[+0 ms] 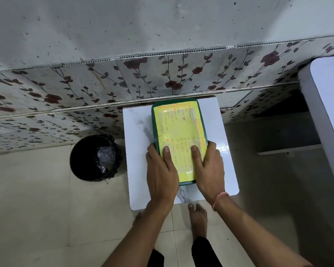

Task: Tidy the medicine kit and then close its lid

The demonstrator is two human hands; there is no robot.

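The medicine kit is a dark green box with a yellow handwritten sheet taped on its lid. It lies on a small white marble-look table, with the lid down. My left hand grips the near left side, thumb on the lid. My right hand grips the near right side, thumb on the lid too. The contents are hidden under the lid.
A black bin with a liner stands on the floor left of the table. A floral-tiled wall runs just behind the table. A white counter edge is at the right. My bare feet are by the table's front edge.
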